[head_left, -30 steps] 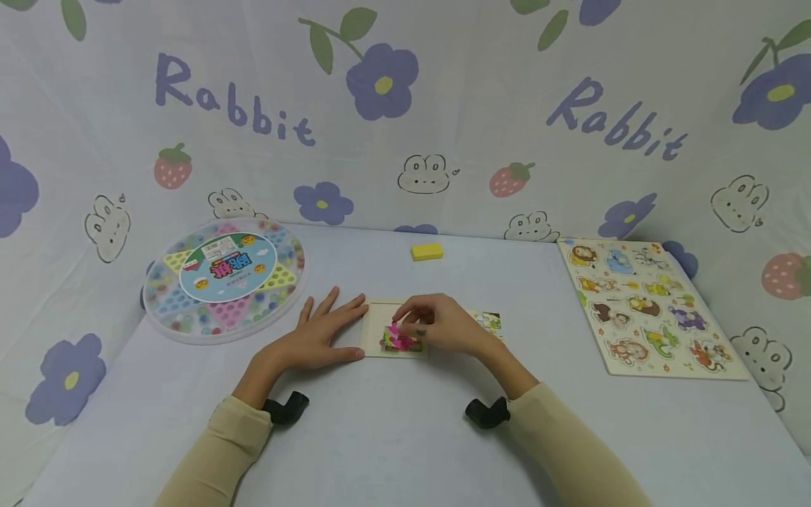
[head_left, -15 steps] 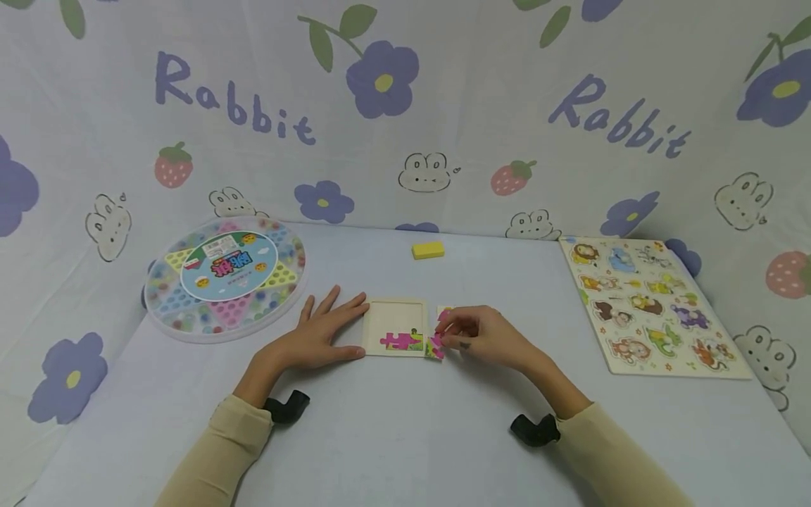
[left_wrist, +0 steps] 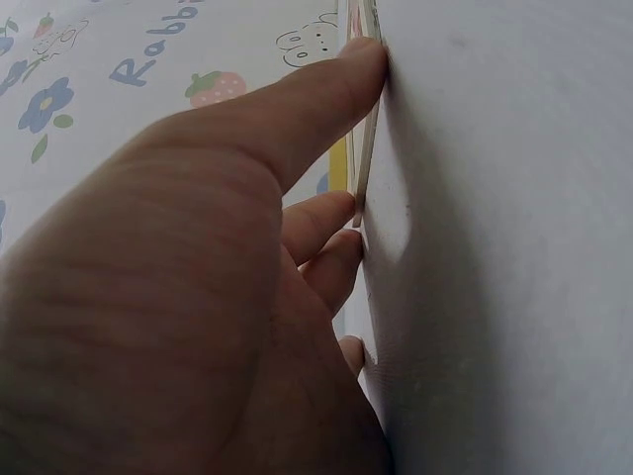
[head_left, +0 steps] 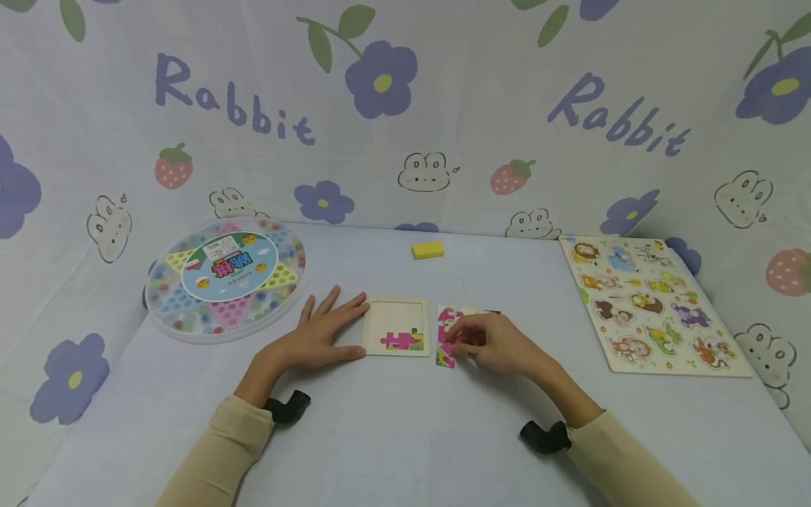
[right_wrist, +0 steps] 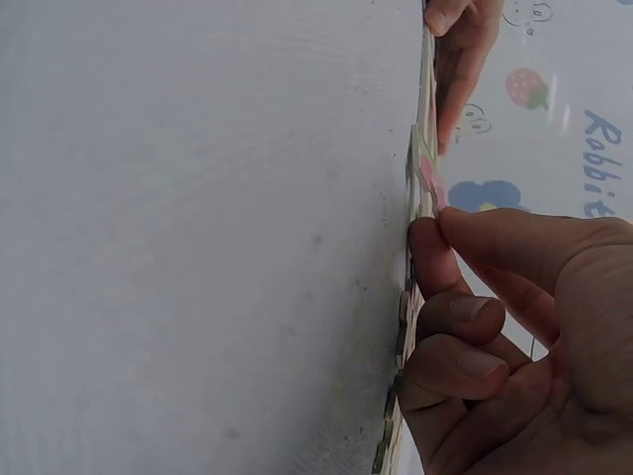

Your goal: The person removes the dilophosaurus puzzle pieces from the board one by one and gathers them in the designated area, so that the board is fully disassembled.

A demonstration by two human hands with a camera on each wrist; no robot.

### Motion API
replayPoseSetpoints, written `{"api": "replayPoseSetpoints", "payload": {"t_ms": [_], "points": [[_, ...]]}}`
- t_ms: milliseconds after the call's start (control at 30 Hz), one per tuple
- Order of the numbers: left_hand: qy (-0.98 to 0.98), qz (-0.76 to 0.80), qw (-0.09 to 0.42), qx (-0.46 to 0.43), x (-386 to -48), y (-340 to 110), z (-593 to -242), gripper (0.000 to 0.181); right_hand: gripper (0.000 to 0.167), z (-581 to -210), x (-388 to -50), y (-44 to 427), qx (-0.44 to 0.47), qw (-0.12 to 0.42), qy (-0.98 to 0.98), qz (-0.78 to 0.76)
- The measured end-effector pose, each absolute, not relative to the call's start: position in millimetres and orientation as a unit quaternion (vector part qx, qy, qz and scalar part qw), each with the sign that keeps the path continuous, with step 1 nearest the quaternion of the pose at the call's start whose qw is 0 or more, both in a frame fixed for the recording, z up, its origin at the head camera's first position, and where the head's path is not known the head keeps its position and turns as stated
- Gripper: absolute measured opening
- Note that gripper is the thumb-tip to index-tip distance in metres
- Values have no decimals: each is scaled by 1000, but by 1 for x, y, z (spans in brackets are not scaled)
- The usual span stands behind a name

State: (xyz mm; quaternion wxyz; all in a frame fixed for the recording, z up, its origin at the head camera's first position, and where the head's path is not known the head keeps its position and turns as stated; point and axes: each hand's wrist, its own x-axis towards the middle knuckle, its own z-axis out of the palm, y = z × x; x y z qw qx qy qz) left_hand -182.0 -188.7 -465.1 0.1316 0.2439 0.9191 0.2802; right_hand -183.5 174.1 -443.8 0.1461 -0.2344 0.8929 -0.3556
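A small square puzzle tray (head_left: pixel 395 301) lies in front of me, with joined pink and green jigsaw pieces (head_left: pixel 402 341) in its lower right part. My left hand (head_left: pixel 326 334) lies with spread fingers, thumb and fingertips touching the tray's left side. Just right of the tray, my right hand (head_left: pixel 497 345) pinches a pink and green jigsaw piece (head_left: pixel 446 359) between thumb and index finger. In the right wrist view that piece (right_wrist: pixel 427 173) tilts up slightly from the table. More jigsaw pieces (head_left: pixel 446 313) lie beyond and under the right hand, partly hidden by it.
A round board game (head_left: pixel 224 278) in clear packaging lies at the back left. A yellow block (head_left: pixel 427 251) sits behind the tray. At the right lies a wooden animal puzzle board (head_left: pixel 652 306). Printed cloth (head_left: pixel 355 141) hangs behind the table.
From above the tray, my right hand has moved right with a jigsaw piece, to beside the other loose pieces. My left hand has stayed at the tray's left side.
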Motion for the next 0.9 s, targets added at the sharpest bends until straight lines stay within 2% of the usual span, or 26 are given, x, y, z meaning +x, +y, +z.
{"api": "replayPoseSetpoints", "payload": {"t_ms": [900], "points": [[921,277,136,237,-183,-188,-466,86,16,-442,-178,174,-249,128,901,-331]]}}
